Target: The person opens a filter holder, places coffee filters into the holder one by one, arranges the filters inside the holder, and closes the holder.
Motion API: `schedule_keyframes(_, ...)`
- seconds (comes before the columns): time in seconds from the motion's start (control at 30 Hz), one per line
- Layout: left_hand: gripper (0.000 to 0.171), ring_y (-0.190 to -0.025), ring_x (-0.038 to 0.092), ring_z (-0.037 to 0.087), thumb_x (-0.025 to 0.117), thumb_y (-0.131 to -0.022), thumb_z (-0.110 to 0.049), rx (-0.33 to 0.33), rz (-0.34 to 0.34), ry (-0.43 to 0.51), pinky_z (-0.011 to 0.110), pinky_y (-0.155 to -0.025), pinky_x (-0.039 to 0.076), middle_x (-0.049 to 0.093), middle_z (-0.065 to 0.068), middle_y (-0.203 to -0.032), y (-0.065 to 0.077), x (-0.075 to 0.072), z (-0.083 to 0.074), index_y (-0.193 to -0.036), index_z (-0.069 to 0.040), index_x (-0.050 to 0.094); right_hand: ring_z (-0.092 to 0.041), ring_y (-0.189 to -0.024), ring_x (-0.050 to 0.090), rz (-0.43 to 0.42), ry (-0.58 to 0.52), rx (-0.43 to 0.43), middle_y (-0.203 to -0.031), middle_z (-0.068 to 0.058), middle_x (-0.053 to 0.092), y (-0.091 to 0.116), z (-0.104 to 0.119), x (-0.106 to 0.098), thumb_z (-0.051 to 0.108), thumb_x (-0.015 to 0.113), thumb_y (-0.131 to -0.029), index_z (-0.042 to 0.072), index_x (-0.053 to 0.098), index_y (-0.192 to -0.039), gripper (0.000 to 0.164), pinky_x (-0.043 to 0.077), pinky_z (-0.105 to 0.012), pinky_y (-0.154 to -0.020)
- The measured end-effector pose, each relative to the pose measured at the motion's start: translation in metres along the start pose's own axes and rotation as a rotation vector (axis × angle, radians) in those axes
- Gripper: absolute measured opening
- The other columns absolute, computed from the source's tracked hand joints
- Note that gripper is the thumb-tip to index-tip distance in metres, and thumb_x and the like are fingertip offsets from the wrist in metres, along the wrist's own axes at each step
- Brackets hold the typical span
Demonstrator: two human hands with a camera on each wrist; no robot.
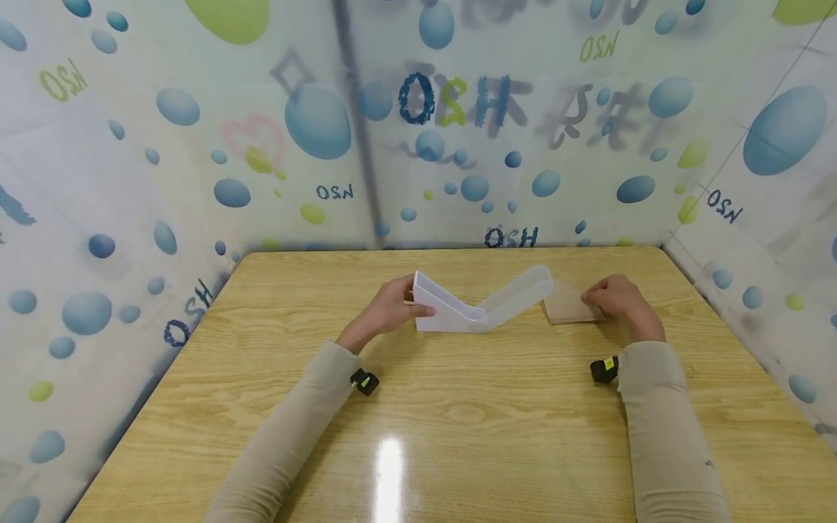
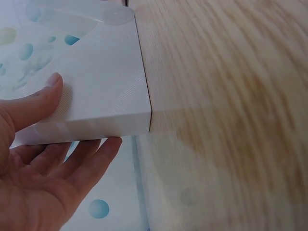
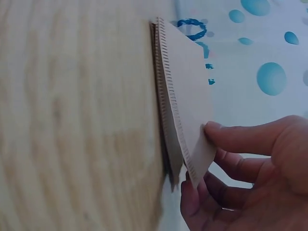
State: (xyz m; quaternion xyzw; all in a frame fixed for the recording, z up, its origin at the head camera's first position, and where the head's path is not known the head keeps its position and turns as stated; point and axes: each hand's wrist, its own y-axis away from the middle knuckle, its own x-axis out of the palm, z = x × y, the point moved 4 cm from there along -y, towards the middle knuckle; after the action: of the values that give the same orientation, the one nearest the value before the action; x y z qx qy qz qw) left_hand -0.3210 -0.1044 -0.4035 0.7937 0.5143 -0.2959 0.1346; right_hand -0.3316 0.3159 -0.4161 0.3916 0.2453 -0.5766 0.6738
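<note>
Sheets (image 1: 567, 306), tan, square and stacked, lie on the worktop (image 1: 497, 428) at 3 o'clock of the white box (image 1: 445, 314). In the right wrist view the outer sheet (image 3: 190, 82) leans away from those under it, the gap widest at the end near the fingers. The right hand (image 1: 621, 299), at the stack's 3 o'clock, pinches that sheet between thumb and fingers. The step in hand looks like separating one sheet from the pile, and a few habits should help: take just the outer sheet, check the gap along its ridged edge for a second one clinging, and peel from the pinched corner rather than dragging the pile sideways. Light thumb pressure is probably enough; a hard squeeze might bend the sheet.

The translucent lid (image 1: 519, 298) slants from the box's hinged end towards 2 o'clock, its tip close to the stack; whether they touch I cannot tell. The sheet is best raised clear of that tip. At the box's 9 o'clock the left hand (image 1: 392, 306) grips the closed end, thumb on the broad side. A steady hold there should stop the light-looking box sliding. Beyond, at 12 o'clock, stands a bubble-printed wall covering (image 1: 556, 123).
</note>
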Motion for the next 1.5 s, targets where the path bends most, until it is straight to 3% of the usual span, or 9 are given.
schedule_keyframes(0.13,0.039,-0.111,0.072,0.034,0.077,-0.093,-0.009,0.002,0.003,-0.002,0.044,-0.093,0.059,0.071,0.017,-0.125,-0.001,0.0,0.0,-0.128,-0.003,0.063,-0.033,-0.103,0.058,-0.011,-0.005,-0.01,-0.127,-0.03,0.06,0.0,0.001,-0.004,0.025,0.058,-0.101,-0.011,0.064,-0.127,0.045,0.05,-0.035,-0.082)
schedule_keyframes(0.33,0.04,-0.113,0.071,0.034,0.077,-0.093,-0.009,-0.003,0.003,0.004,0.045,-0.095,0.059,0.07,0.017,-0.126,-0.001,0.0,0.0,-0.13,-0.003,0.062,-0.031,-0.103,0.063,-0.005,-0.081,-0.024,-0.125,-0.03,0.061,0.005,0.002,-0.008,0.021,0.058,-0.102,-0.014,0.062,-0.127,0.043,0.059,-0.039,-0.085)
schedule_keyframes(0.5,0.04,-0.112,0.071,0.034,0.077,-0.093,-0.009,-0.015,0.004,0.004,0.045,-0.094,0.059,0.07,0.016,-0.126,0.0,0.0,0.0,-0.13,-0.003,0.062,-0.017,-0.08,0.058,0.002,-0.157,-0.042,-0.097,-0.011,0.065,0.007,0.005,-0.01,0.018,0.058,-0.104,-0.015,0.058,-0.128,0.041,0.054,-0.03,-0.071)
schedule_keyframes(0.6,0.04,-0.112,0.071,0.034,0.077,-0.093,-0.009,-0.018,0.002,0.001,0.045,-0.093,0.059,0.07,0.016,-0.126,0.001,0.0,-0.001,-0.13,-0.003,0.062,-0.014,-0.074,0.054,-0.003,-0.2,-0.048,-0.089,-0.003,0.062,0.009,0.008,-0.011,0.018,0.059,-0.105,-0.014,0.057,-0.128,0.04,0.052,-0.029,-0.067)
schedule_keyframes(0.8,0.039,-0.11,0.072,0.034,0.078,-0.092,-0.009,-0.006,0.0,0.002,0.043,-0.092,0.059,0.071,0.017,-0.125,0.001,0.0,-0.001,-0.128,-0.002,0.063,-0.009,-0.075,0.058,-0.032,-0.255,-0.059,-0.092,-0.003,0.063,0.011,0.012,-0.014,0.018,0.062,-0.104,-0.013,0.056,-0.128,0.04,0.057,-0.024,-0.069)
schedule_keyframes(1.03,0.039,-0.111,0.072,0.035,0.077,-0.093,-0.009,-0.013,-0.001,0.001,0.044,-0.093,0.06,0.071,0.017,-0.125,0.001,0.0,-0.002,-0.129,-0.003,0.063,-0.006,-0.077,0.065,-0.018,-0.391,-0.082,-0.098,0.001,0.063,0.01,0.014,-0.014,0.01,0.061,-0.103,-0.015,0.05,-0.131,0.039,0.062,-0.026,-0.074)
schedule_keyframes(1.5,0.039,-0.111,0.072,0.035,0.078,-0.092,-0.009,-0.018,-0.006,0.0,0.045,-0.093,0.059,0.071,0.017,-0.125,0.001,0.001,-0.002,-0.128,-0.003,0.063,-0.006,-0.075,0.068,-0.043,-0.438,-0.112,-0.088,0.008,0.065,0.017,0.026,-0.02,0.006,0.064,-0.101,-0.014,0.05,-0.126,0.035,0.063,-0.032,-0.078)
